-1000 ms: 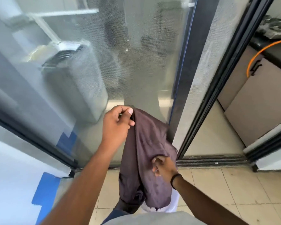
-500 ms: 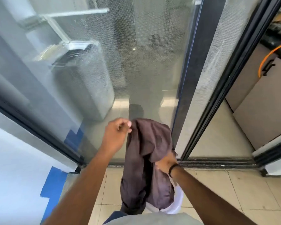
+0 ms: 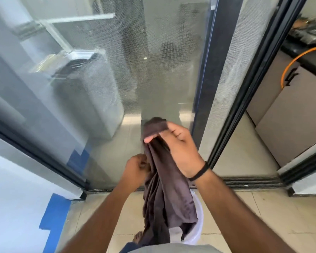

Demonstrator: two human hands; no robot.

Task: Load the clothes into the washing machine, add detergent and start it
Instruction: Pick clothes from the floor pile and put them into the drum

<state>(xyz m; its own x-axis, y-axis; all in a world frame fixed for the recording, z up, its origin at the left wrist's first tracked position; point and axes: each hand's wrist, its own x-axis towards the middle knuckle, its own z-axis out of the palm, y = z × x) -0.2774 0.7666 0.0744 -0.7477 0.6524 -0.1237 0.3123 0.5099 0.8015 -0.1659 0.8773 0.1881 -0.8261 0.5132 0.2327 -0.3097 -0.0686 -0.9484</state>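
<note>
A person stands on a tiled floor (image 3: 263, 216) before a sliding mesh door (image 3: 162, 61), both hands on a dark brown garment (image 3: 164, 194) held at the centre of the view. The right hand (image 3: 179, 145), a black band (image 3: 199, 172) on its wrist, holds the garment's top edge, thumb and fingers (image 3: 151, 138) pinching the cloth up toward 12 o'clock. The left hand (image 3: 135, 168), lower and toward 9 o'clock of the right, has its fingers curled closed on the garment's side fold. The cloth hangs down from both hands toward 6 o'clock, its lower end draped over the rim of a white bucket (image 3: 197, 221) on the floor.

Beyond the mesh, at about 10 o'clock, a top-loading washing machine (image 3: 91, 92) stands well apart from the hands, blurred by the screen; whether its lid is up or down cannot be told. Blue tape (image 3: 53, 214) marks the white wall at 8 o'clock. At 2 o'clock, past the door's black frame (image 3: 248, 88), an orange hose (image 3: 295, 59) curves over grey cabinets (image 3: 290, 121).
</note>
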